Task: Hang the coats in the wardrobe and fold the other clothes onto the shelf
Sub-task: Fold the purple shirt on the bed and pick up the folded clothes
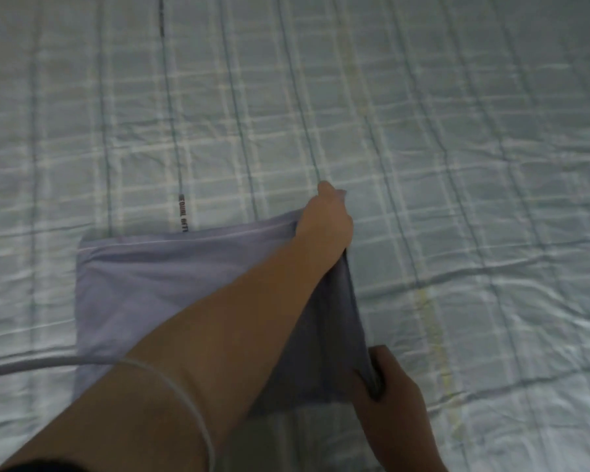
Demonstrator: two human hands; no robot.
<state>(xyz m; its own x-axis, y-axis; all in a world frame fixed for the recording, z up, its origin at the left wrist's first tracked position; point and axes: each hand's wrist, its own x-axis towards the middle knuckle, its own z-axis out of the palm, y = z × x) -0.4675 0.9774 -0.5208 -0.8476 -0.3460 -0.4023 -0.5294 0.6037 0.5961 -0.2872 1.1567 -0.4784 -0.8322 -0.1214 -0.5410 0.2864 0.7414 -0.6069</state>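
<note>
On bedsheet [457, 165], left hand [324, 223] and right hand [395, 396] fingers [384, 361] seemingly pinch garment [143, 291].

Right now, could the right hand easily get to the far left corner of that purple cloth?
Probably not easily. The right hand grips the near right edge of the purple cloth, and the left forearm crosses over the cloth, between that hand and the corner.
</note>
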